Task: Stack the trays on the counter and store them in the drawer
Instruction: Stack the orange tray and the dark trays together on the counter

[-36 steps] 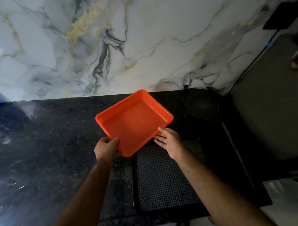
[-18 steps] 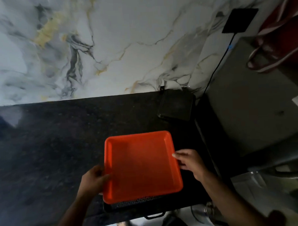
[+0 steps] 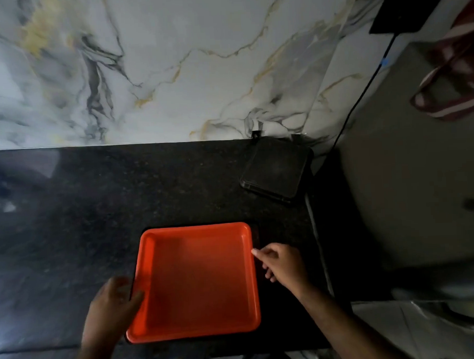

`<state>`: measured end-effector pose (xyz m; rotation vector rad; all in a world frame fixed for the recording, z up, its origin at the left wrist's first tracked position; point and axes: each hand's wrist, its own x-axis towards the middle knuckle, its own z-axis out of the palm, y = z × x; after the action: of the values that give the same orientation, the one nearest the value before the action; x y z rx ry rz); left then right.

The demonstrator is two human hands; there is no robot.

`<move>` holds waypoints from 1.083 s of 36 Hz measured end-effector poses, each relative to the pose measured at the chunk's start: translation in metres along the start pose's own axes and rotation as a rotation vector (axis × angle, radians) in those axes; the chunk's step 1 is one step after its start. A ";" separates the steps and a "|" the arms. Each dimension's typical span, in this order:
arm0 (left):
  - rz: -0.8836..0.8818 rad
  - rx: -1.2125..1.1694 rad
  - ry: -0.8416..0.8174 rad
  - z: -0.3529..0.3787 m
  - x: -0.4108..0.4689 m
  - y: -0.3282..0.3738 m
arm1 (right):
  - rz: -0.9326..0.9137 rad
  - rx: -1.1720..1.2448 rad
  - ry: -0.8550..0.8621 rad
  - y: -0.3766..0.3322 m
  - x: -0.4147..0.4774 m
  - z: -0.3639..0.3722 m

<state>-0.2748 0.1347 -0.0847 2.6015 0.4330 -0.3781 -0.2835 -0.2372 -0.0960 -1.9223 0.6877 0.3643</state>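
An orange square tray [image 3: 197, 284] lies flat on the black granite counter [image 3: 69, 227], close to the front edge. It covers a black tray, of which only a dark sliver [image 3: 256, 235] shows along the right side. My left hand [image 3: 113, 304] is at the tray's left rim, with the thumb laid over the rim. To the right of the tray, my right hand [image 3: 284, 264] has its fingers apart, and only the index fingertip touches the rim. Another black tray [image 3: 276, 169] rests at the back right of the counter, against the wall.
A marble backsplash [image 3: 185, 73] rises behind the counter. A grey appliance top [image 3: 420, 185] stands beyond the counter's right end, with a red striped bag [image 3: 459, 69] on it. A black cable [image 3: 362, 92] runs down from a dark wall plate [image 3: 410, 6].
The orange tray has come down from a tilted hold and now lies square over the black patterned tray. My right hand has let go and opened. The view has shifted to the right.
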 end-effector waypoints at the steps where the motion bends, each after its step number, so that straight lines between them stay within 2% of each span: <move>1: 0.042 0.019 0.073 0.001 -0.005 0.008 | -0.045 -0.061 0.061 -0.001 0.009 -0.007; 3: 0.142 0.014 0.149 0.003 -0.014 0.033 | -0.163 -0.168 0.187 -0.008 0.034 -0.027; 8: 0.419 -0.297 0.093 0.035 -0.025 0.148 | -0.497 -0.237 0.397 -0.041 0.129 -0.079; 10: 0.363 -0.529 -0.040 0.065 -0.021 0.205 | -0.610 -0.410 0.431 -0.050 0.173 -0.092; 13: 0.148 -0.746 -0.339 0.113 0.003 0.284 | -0.705 -0.757 0.435 -0.064 0.227 -0.110; 15: -0.060 -0.940 -0.486 0.135 0.025 0.325 | -0.686 -0.831 0.408 -0.081 0.254 -0.119; 18: -0.304 -1.224 -0.676 0.151 0.052 0.361 | -0.524 -0.873 0.329 -0.106 0.288 -0.126; 22: -0.417 -1.220 -0.637 0.166 0.078 0.373 | -0.279 -0.814 0.234 -0.111 0.321 -0.132; 25: -0.488 -1.225 -0.565 0.173 0.089 0.368 | -0.223 -0.781 0.221 -0.101 0.328 -0.134; 29: -0.548 -1.253 -0.541 0.185 0.102 0.354 | -0.236 -0.775 0.321 -0.089 0.323 -0.136; 32: -0.554 -1.209 -0.529 0.184 0.105 0.353 | -0.151 -0.693 0.344 -0.087 0.313 -0.142; 36: -0.437 -1.026 -0.493 0.177 0.097 0.356 | -0.085 -0.658 0.376 -0.092 0.285 -0.148; 39: -0.339 -0.971 -0.451 0.159 0.094 0.352 | -0.062 -0.497 0.454 -0.103 0.257 -0.155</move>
<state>-0.0907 -0.2170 -0.1086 1.4539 0.6796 -0.6479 -0.0244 -0.4209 -0.0905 -2.5334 0.8858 0.0524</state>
